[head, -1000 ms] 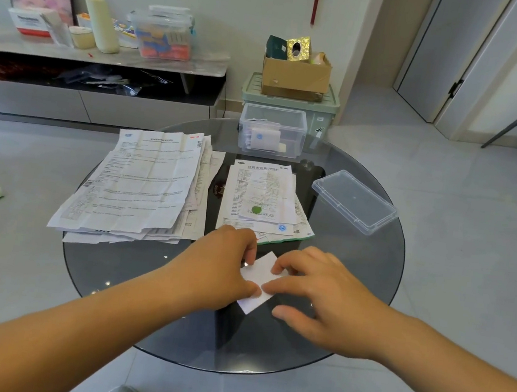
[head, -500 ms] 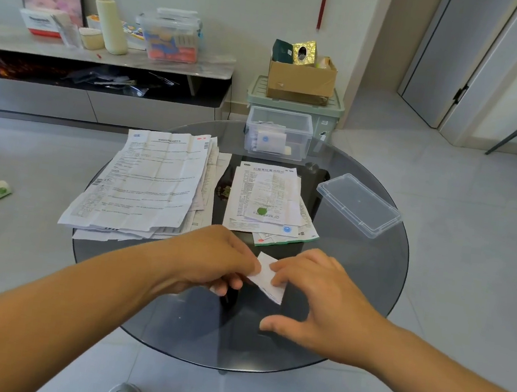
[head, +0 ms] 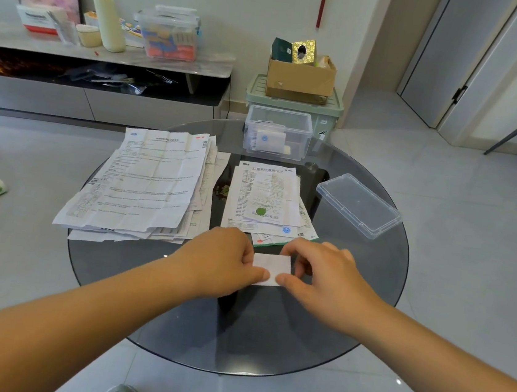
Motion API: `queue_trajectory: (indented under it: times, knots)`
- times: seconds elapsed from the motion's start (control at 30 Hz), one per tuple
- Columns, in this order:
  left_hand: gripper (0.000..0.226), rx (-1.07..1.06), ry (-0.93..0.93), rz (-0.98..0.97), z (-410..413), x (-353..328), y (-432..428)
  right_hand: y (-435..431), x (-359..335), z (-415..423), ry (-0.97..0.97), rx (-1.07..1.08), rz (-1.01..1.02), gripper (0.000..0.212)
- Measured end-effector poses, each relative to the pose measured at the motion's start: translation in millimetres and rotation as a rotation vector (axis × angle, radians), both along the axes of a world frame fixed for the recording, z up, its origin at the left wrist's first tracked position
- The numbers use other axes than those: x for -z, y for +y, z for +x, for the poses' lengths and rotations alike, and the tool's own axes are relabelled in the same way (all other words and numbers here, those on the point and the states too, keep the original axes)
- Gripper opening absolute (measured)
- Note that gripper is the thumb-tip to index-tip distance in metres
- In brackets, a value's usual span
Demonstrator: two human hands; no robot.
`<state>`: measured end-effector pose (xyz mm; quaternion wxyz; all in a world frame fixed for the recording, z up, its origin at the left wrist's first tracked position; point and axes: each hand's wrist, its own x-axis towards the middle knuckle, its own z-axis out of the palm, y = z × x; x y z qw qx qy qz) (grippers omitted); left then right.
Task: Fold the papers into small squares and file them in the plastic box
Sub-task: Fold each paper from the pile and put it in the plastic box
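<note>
round glass table [head: 268, 326] | paper stack [head: 146, 183] left | leaflet pile [head: 266, 196] centre | plastic box [head: 277, 133] far edge | lid [head: 357, 205] right

We read one heading only: the top sheet of the smaller paper stack [head: 263, 196] on the counter [head: 355, 271] carries a bold Chinese title along its far edge, apparently 红霉素软膏说明书. The body print is too small. Same stack: a green leaf mark [head: 261, 211] and a round blue logo [head: 286, 230]. The larger paper stack [head: 142, 182] shows a barcode [head: 93, 181] at its left edge; its lines are unreadable. A folded sheet [head: 271, 141] in the plastic box [head: 279, 112] bears a round blue logo. A red-and-white carton [head: 39, 19] on the shelf [head: 106, 53] has blurred dark lettering.
</note>
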<state>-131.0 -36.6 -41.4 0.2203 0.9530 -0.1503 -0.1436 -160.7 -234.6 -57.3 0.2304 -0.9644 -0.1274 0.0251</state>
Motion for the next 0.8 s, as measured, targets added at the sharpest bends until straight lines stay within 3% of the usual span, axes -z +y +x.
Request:
queue_trajectory:
  times: [0.23,0.57,0.8]
  knots:
    - [0.038,-0.004,-0.032,0.105,5,-3,-7,-2,-7,8,0.081,-0.015,-0.099,0.049]
    - [0.038,0.124,-0.002,0.015,-3,-7,1,-1,-15,13,0.166,-0.065,-0.020,0.031]
    - [0.047,0.128,0.009,-0.024,-7,-8,-4,3,-21,12,0.226,-0.071,0.014,0.036]
